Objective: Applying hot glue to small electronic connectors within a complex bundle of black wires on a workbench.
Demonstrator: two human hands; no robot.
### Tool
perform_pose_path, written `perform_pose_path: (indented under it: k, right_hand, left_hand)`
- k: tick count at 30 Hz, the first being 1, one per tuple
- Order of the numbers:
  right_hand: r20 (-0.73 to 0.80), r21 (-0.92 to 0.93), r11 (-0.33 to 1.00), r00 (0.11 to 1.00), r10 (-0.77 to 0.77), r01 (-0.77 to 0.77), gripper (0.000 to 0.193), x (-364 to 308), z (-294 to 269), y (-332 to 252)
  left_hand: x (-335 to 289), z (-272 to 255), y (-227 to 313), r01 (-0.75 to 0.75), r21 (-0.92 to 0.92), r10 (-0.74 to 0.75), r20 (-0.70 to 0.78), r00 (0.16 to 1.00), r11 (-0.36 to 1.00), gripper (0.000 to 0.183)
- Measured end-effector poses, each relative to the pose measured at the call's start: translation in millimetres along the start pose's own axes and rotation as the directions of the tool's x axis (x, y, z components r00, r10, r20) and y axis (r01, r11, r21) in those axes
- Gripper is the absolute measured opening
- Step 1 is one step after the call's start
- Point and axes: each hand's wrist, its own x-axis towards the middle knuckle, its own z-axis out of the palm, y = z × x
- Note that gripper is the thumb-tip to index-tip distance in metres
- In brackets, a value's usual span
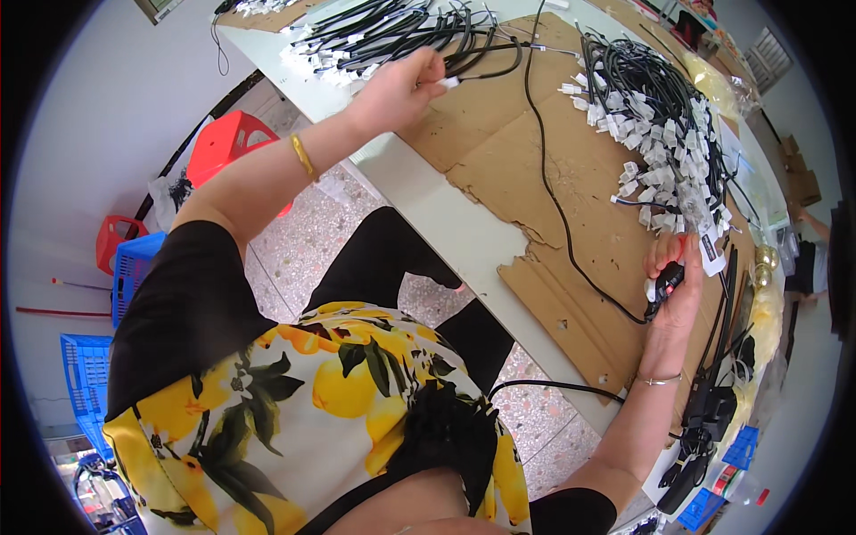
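Observation:
My left hand (399,94) is closed, thumb and fingers pinching a white connector (449,83) at the end of a black cable (495,73). Beside it, a pile of similar black cables with white ends (392,40) lies at the far left of the table. In my right hand (682,299), fingers are wrapped round a small black hand tool (667,283) showing a red spot; its exact kind is unclear. A thin black cord (546,169) runs from this tool across the cardboard (499,143). Just beyond that hand sits a large bundle of black cables with clear-white connectors (660,134).
The cardboard sheet, torn along its near edge, covers much of the white table (428,192). Black power adapters (709,410) and a plastic bottle (742,486) are at the right. Red stools (230,143) and blue crates (86,374) stand at the left.

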Motion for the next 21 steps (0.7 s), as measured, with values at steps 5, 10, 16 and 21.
perform_pose_path:
  k: [5, 10, 16, 21]
  right_hand:
    - [0.028, -0.010, 1.000, 1.000, 0.001, 0.000, 0.030, 1, 2, 0]
    - [0.039, -0.030, 0.999, 0.999, -0.010, 0.012, 0.033, 2, 6, 2]
    - [0.128, 0.002, 1.000, 0.992, 0.019, -0.019, 0.032, -4, 11, 0]
    - [0.088, -0.080, 0.997, 0.996, -0.007, 0.014, 0.032, -9, 10, -1]
  left_hand:
    - [-25, -6, -4, -0.135, 0.225, 0.127, 0.051, 0.991, 0.965, 0.024]
    - [-36, -20, 9, -0.234, 0.257, 0.250, -0.035, 0.968, 0.938, 0.027]
    - [-111, -45, 39, -0.453, 0.131, 0.464, -0.069, 0.883, 0.882, 0.018]
    - [-198, -15, 36, -0.456, -0.213, 0.494, 0.184, 0.850, 0.864, 0.014]
